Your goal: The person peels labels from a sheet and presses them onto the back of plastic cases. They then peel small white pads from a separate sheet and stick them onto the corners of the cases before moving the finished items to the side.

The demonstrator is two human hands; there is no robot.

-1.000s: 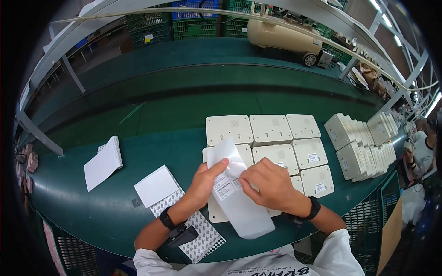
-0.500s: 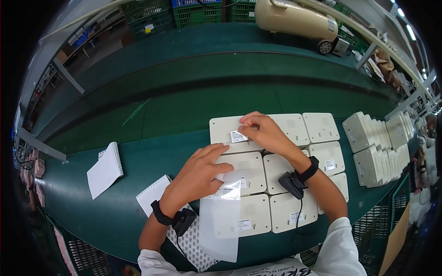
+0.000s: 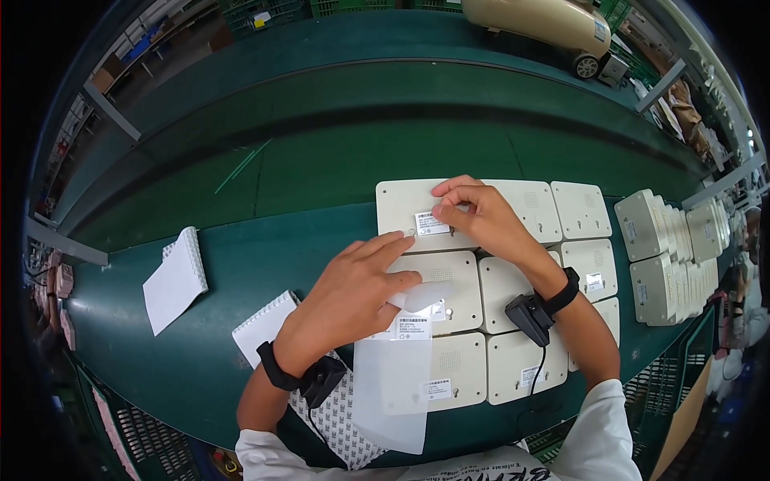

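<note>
My right hand [image 3: 481,215] is closed, its thumb and finger at the upper right of a small white printed label [image 3: 430,225]. The label lies on the back of a cream plastic cover [image 3: 401,200], the far left one of several laid in rows. My left hand [image 3: 353,287] has its fingertips on that cover's lower left edge. Under its thumb it holds the curled upper end of a translucent label backing sheet [image 3: 391,393], which drapes over nearer covers. Several other covers also carry white labels. My left palm and fingers partly hide the sheet's upper portion.
Stacked cream covers [image 3: 656,289] stand at the right. White label sheets [image 3: 178,282] lie at the left, and a patterned sheet [image 3: 346,429] lies by my left forearm. Beyond the green table [image 3: 200,377] runs a green belt [image 3: 337,172]; a beige tank [image 3: 537,26] is behind.
The label lies flatter on the far left cover, and my right fingers have shifted slightly over it. My left hand stays at the cover's edge with the sheet. The whole view has shifted a little.
</note>
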